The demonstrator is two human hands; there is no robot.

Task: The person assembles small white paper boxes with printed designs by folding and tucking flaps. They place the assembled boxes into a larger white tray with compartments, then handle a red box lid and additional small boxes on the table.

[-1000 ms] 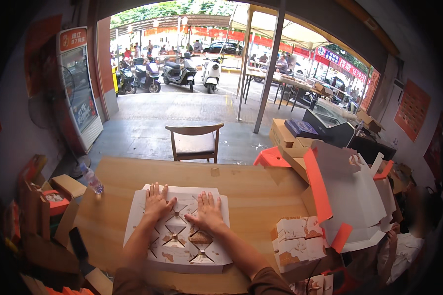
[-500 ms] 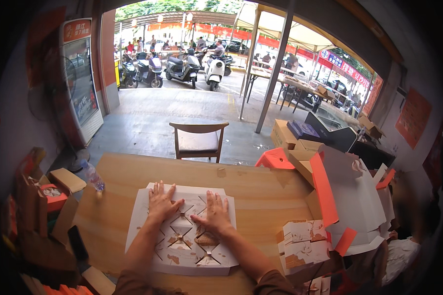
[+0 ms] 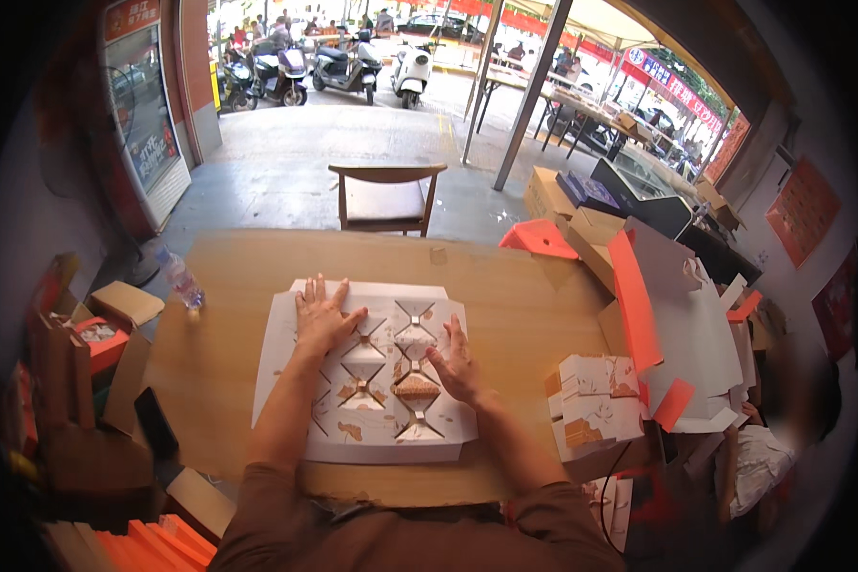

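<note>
A white cardboard insert (image 3: 353, 434) with brown floral print lies flat on the wooden table in front of me. Rows of X-shaped cuts fold into its surface around small square points. My left hand (image 3: 326, 316) rests palm down on its upper left part, fingers spread. Over the right edge of the cardboard is my right hand (image 3: 459, 365), fingers extended and thumb apart, holding nothing. Whether its palm touches the cardboard, I cannot tell. Part of the left column of cuts is hidden under my left forearm.
On the wooden table (image 3: 210, 381) stand a plastic bottle (image 3: 178, 278) at left and stacked printed boxes (image 3: 601, 391) at right. A large white carton with an orange flap (image 3: 634, 305) rises behind those. Beyond are a chair (image 3: 387, 198) and a red stool (image 3: 538, 239). A person (image 3: 763, 458) is at far right.
My right hand has slid rightward from the upper middle of the cardboard to its right edge, uncovering more cuts. My left hand stays on the upper left. The view has tilted downward.
</note>
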